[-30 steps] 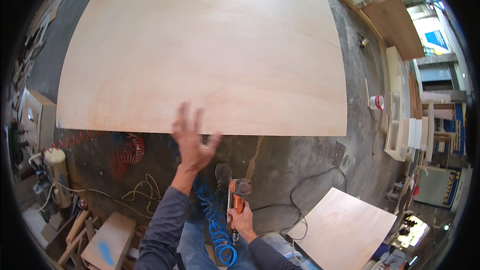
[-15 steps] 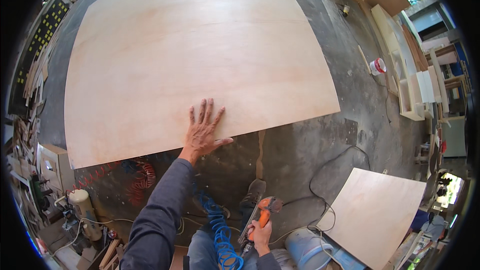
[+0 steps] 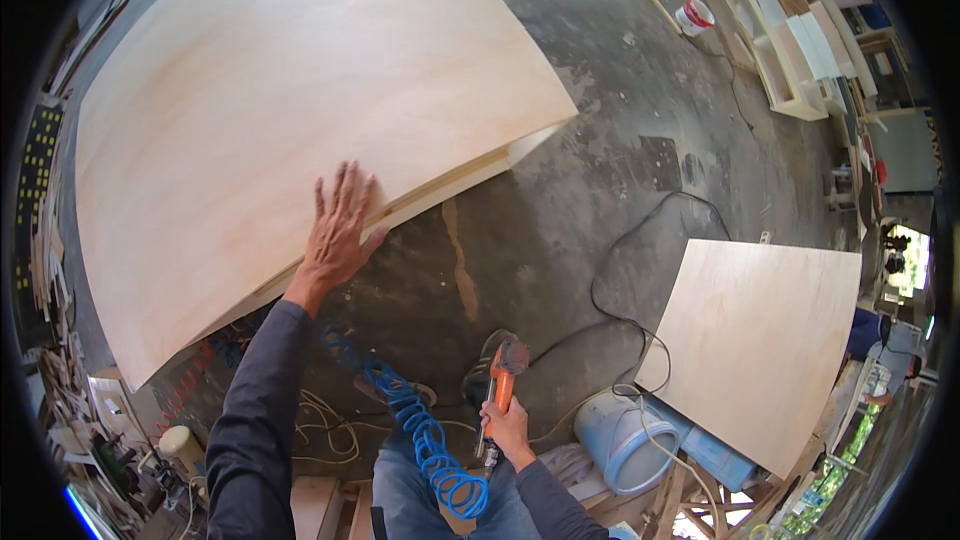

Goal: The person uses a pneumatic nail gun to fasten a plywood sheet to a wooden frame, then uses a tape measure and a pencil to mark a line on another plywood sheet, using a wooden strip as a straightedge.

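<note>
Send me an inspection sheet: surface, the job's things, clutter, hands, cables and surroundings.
Surface: dark floor, scuffed, with a pale streak.
Job's things: large pale panel, wooden framing under its near edge; orange tool.
Clutter: blue bucket beside a smaller wooden sheet; white-and-red tub on the floor.
Hands: left hand spread on the panel; right hand grips the tool.
Cables: blue coiled hose near the tool; black cable looping across the floor.
Surroundings: shelf-like wooden frame, upper right.
</note>
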Motion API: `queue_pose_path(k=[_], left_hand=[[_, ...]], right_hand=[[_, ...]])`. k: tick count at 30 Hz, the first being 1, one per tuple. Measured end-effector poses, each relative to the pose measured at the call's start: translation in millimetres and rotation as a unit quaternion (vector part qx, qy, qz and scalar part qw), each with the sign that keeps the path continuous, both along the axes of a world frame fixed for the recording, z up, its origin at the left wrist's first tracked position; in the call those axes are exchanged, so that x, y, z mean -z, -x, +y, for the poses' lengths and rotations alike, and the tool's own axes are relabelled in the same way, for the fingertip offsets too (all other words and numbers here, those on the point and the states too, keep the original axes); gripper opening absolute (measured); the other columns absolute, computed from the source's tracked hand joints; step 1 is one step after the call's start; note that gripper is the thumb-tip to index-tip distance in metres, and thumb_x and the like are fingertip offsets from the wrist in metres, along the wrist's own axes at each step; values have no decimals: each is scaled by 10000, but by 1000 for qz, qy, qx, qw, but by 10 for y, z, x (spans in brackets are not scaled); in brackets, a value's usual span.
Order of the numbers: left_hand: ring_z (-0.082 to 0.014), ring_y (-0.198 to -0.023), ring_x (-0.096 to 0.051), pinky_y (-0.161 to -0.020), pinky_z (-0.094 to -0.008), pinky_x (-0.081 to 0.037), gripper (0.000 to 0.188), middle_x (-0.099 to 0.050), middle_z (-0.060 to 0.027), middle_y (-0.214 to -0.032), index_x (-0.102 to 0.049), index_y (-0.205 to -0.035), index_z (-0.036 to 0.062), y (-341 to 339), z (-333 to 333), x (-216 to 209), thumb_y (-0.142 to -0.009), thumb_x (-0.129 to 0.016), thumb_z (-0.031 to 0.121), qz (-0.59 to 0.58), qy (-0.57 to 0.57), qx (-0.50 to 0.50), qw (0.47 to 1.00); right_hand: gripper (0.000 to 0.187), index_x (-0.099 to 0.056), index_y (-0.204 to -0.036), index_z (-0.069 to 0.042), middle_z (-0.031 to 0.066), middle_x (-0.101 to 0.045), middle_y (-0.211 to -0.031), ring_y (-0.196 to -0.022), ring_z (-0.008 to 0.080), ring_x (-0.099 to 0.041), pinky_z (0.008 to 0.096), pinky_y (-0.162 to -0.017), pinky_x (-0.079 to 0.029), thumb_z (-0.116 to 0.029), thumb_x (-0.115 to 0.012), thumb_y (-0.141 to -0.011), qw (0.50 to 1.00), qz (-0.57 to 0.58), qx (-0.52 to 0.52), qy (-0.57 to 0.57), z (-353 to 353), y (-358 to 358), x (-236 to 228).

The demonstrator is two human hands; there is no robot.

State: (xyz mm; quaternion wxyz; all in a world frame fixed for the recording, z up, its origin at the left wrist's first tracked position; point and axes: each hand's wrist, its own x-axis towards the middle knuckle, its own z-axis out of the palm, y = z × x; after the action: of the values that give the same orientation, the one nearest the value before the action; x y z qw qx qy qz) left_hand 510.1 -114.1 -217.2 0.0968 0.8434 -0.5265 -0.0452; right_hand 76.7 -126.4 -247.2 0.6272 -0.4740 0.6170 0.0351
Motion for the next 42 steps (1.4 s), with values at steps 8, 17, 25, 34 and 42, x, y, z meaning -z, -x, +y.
queue_pose_path(k=[8,17,25,34,42], left_hand=[[-285,-1529,-143,-1219,-561,-93,701,-176,-114,-1650,-280,-1573,212,-44,-1362,63,-963,-582,382,-38,-1,79,996],[-305,-1522,-166,-1214,-546,-138,652,-188,-137,-1643,-341,-1550,239,20,-1402,58,-964,-580,394,-32,-28,42,998],[-280,-1509,-227,-1200,-567,-200,748,-221,-117,-1638,-305,-1560,310,49,-1429,72,-895,-592,126,-78,-82,18,993],[-323,-1515,-205,-1187,-601,-226,818,-206,-135,-1640,-242,-1586,200,58,-1361,269,-848,-527,-12,-145,-41,11,989],[-326,-1514,-212,-1158,-628,-260,777,-214,-133,-1638,-238,-1587,207,86,-1377,261,-882,-515,30,-183,-87,14,979]], right_hand=[[158,-558,-906,14,87,-664,-713,-540,144,-633,304,-497,-504,-115,-638,-862,995,71,-54,53,-881,30,-220],[275,-555,-1088,74,95,-625,-692,-503,115,-568,277,-456,-459,-56,-587,-848,988,-96,100,-64,-2176,-342,-501],[495,-454,-1298,117,84,-605,-720,-532,104,-550,252,-487,-453,-94,-599,-874,966,-257,36,-3,-3123,-1321,-1205],[375,-519,-1209,67,84,-609,-728,-534,105,-556,255,-485,-457,-103,-587,-882,945,-319,-37,52,-3514,-2040,-1318],[366,-524,-1202,61,87,-607,-719,-518,115,-558,278,-475,-470,-117,-585,-888,951,-307,-34,-7,-3589,-2081,-1224]])
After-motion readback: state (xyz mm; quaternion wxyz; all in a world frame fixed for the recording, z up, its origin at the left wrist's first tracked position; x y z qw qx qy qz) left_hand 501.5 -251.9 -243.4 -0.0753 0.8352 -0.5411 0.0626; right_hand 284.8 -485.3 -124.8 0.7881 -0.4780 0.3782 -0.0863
